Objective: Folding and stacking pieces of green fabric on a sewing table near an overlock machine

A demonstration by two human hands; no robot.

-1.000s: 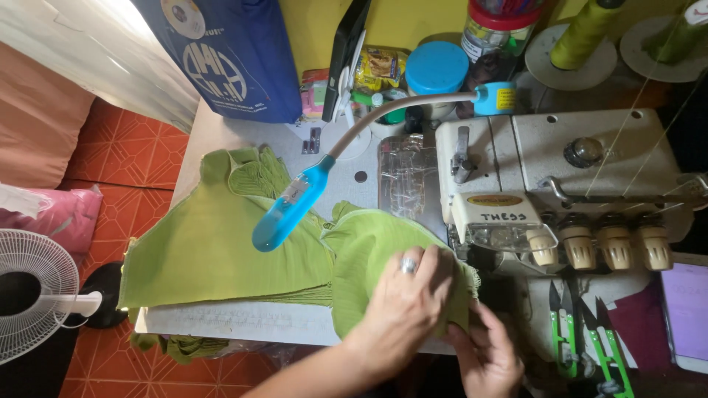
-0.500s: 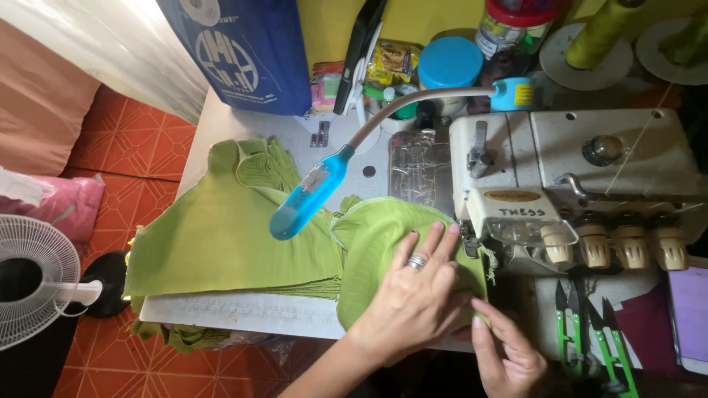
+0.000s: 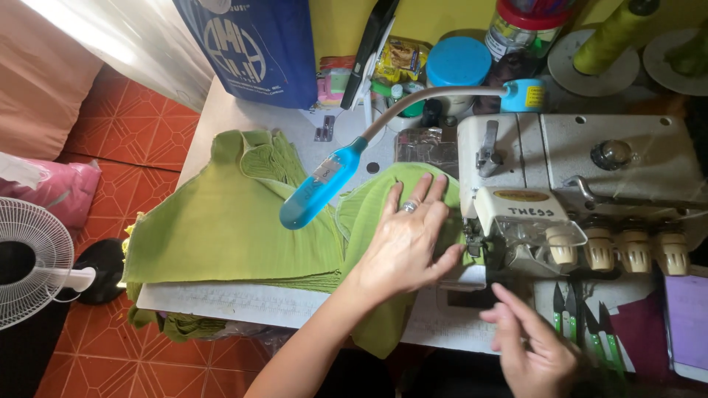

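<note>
A: Where's the left hand (image 3: 404, 247)?

B: Flat on a piece of green cloth (image 3: 372, 221), fingers spread and pointing far, toward the serger (image 3: 582, 191). It presses the cloth down on the table (image 3: 243, 302); nothing is pinched. There's a ring on one finger.

A: And the cloth itself?

B: It lies just left of the serger, its right edge at the machine's foot, where the thumb sits. Its near end hangs over the table's near edge.

A: The right hand (image 3: 532, 352)?

B: Near the bottom, at the table's near edge, below the serger's front. Fingers loosely curled and apart, holding nothing I can see. Whether it touches the table I cannot tell.

A: What's to the left?

B: A stack (image 3: 228, 221) of the same green cloth, touching the worked piece. A blue lamp (image 3: 318, 190) on a grey gooseneck hangs over the gap between them.

A: Right of the right hand?

B: Green-handled snips (image 3: 582, 320) lying on the table, just beside it, below the serger's row of knobs.

A: Far side?

B: A blue bag (image 3: 251, 48), a blue-lidded tub (image 3: 459, 63), a red-lidded jar (image 3: 527, 26), and green thread cones (image 3: 612, 33) behind the serger.

A: On the floor?

B: Red tiles, a white fan (image 3: 33, 273) at the left, a pink bag (image 3: 55, 195) farther back.
</note>
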